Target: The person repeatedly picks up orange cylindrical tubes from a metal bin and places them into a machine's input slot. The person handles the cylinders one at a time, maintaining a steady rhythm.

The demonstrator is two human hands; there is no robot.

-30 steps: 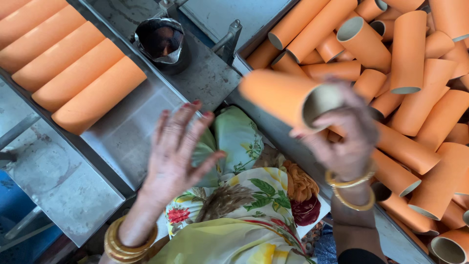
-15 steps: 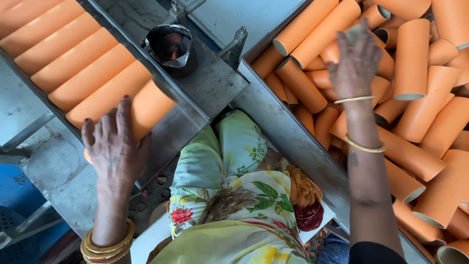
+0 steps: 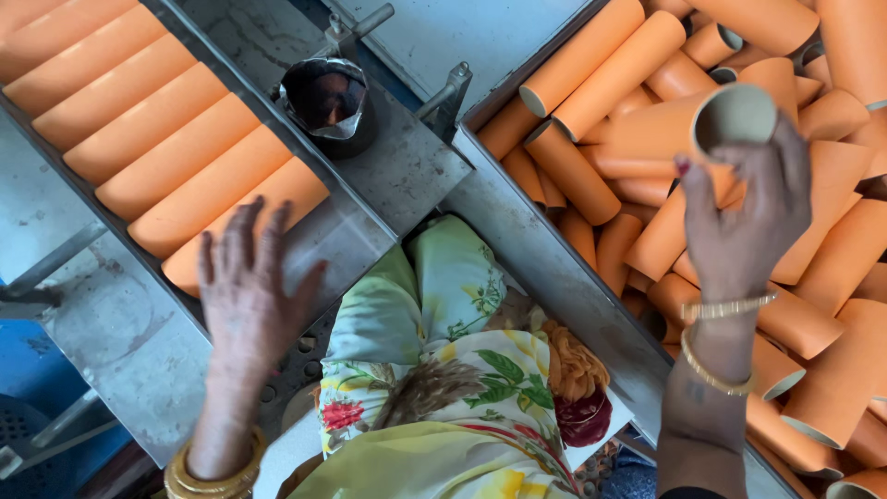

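My right hand is closed around one orange cardboard tube, gripping it near its open end; the hollow mouth of the tube faces up toward the camera and its body runs away to the left, lifted above the rest. Two thin gold bangles sit on that wrist. Directly under and around this hand is the bin of loose tubes, a jumble of the same orange tubes lying at all angles, filling the right side of the view. The bin's grey metal wall runs diagonally from far centre to near right. My left hand is spread wide, fingers apart, palm down, holding nothing; its fingertips lie over the near end of the nearest tube in the row of tubes, though I cannot tell whether they touch it. That row lies side by side, parallel, on a sloped metal tray at left. Thick gold bangles ring the left wrist. Between tray and bin, a grey metal surface carries a small dark pot lined with crumpled foil. Near centre, my lap shows a yellow-green floral cloth. At near left, blue floor is visible below the tray.
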